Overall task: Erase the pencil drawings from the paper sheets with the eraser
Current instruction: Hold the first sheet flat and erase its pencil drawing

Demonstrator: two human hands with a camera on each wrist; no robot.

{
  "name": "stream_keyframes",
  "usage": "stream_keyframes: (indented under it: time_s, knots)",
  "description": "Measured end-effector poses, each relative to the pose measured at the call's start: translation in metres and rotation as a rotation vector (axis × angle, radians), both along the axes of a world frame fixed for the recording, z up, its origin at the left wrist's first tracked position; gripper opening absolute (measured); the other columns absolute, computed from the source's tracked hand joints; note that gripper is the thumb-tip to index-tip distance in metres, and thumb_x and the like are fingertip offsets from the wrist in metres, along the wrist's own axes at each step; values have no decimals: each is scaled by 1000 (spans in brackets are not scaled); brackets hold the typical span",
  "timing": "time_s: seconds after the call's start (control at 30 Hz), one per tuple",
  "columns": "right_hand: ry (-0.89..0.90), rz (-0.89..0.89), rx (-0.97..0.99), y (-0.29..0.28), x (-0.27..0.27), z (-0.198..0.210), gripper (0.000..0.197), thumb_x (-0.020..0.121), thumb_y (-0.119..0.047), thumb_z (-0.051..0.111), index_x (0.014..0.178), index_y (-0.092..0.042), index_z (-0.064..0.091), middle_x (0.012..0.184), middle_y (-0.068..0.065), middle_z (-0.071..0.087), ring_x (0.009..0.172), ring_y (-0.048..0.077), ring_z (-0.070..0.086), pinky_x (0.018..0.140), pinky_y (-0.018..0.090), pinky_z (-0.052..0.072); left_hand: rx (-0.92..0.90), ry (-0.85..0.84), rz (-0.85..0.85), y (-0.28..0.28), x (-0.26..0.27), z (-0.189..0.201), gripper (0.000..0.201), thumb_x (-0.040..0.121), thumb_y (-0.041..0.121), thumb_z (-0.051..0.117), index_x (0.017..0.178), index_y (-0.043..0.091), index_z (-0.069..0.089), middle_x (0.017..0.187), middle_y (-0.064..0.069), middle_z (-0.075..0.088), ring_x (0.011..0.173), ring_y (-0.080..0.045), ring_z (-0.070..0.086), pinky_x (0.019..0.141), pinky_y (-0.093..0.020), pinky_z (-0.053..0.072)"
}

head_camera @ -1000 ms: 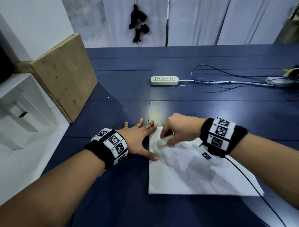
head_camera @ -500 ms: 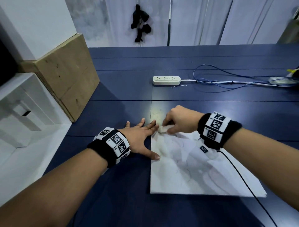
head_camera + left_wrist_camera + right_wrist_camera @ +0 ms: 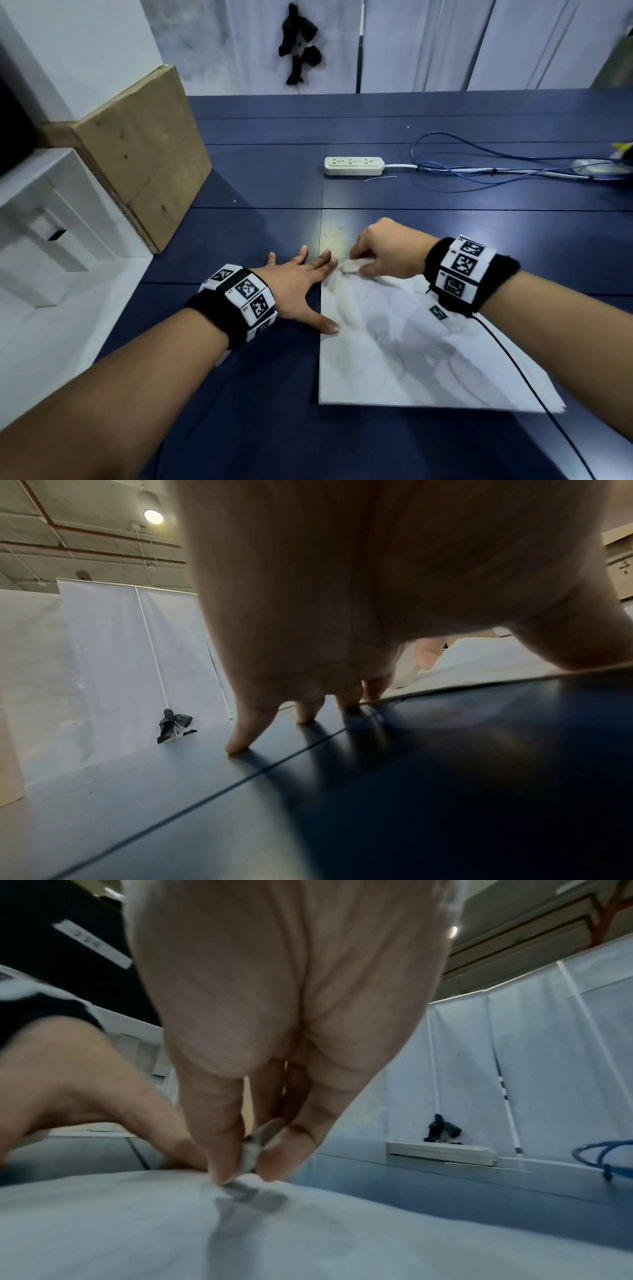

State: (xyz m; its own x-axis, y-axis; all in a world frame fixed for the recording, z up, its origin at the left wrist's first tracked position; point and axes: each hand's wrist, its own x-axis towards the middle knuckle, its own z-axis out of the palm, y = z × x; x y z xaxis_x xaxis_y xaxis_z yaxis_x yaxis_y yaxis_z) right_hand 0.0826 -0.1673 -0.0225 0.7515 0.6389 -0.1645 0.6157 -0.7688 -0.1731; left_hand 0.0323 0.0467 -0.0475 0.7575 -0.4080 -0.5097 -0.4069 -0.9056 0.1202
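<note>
A white paper sheet (image 3: 404, 359) with faint pencil lines lies on the dark blue table (image 3: 239, 394). My right hand (image 3: 387, 257) pinches a small white eraser (image 3: 349, 266) between thumb and fingers and presses it on the sheet's far left corner; the right wrist view shows the eraser (image 3: 253, 1148) touching the paper (image 3: 308, 1231). My left hand (image 3: 301, 284) lies flat with fingers spread. Its thumb and index fingertip rest on the sheet's left edge, the other fingers on the table. In the left wrist view the fingertips (image 3: 240, 745) stand on the table beside the paper edge (image 3: 479, 666).
A white power strip (image 3: 354, 165) with blue cables (image 3: 479, 171) lies farther back on the table. A brown board (image 3: 137, 154) leans at the left beside a white unit (image 3: 51, 222). White curtains (image 3: 428, 44) close the far side. A black wire (image 3: 534, 383) from my right wristband crosses the sheet.
My right hand has rubbed the eraser from lower on the sheet up to its far left corner. The left hand has stayed in place holding the sheet's edge.
</note>
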Motion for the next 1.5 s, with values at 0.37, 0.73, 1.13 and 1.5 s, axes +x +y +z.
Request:
stream_keyframes:
  time_s: [0.37, 0.73, 1.13, 1.5]
  knots:
    - [57, 26, -3, 4, -11, 4, 30, 78, -32, 75, 107, -24, 77, 94, 0, 74, 88, 21, 64, 83, 35, 53, -3, 3, 1, 0, 0, 0, 127, 61, 92, 53, 153, 37, -15, 158, 21, -23, 146, -19, -26, 108, -75, -5]
    - [199, 175, -33, -7, -35, 2, 32, 76, -36, 75, 106, -28, 76, 94, -5, 71, 81, 11, 61, 79, 31, 52, -12, 7, 3, 1, 1, -2, 126, 61, 91, 54, 153, 38, -16, 157, 22, -24, 145, -18, -27, 109, -74, -6]
    - [256, 222, -32, -12, -39, 4, 29, 75, -33, 77, 104, -28, 76, 93, -9, 68, 78, 6, 55, 75, 23, 49, -7, 21, 4, 2, 1, -2, 127, 60, 92, 53, 152, 38, -17, 156, 22, -25, 145, -16, -28, 109, -74, -6]
    - [134, 168, -48, -15, -27, 6, 26, 78, -31, 75, 103, -25, 77, 95, -6, 68, 79, 9, 54, 78, 27, 48, 4, 17, 0, 1, 2, -1, 127, 60, 92, 52, 152, 38, -18, 157, 22, -25, 145, -17, -28, 109, -73, -6]
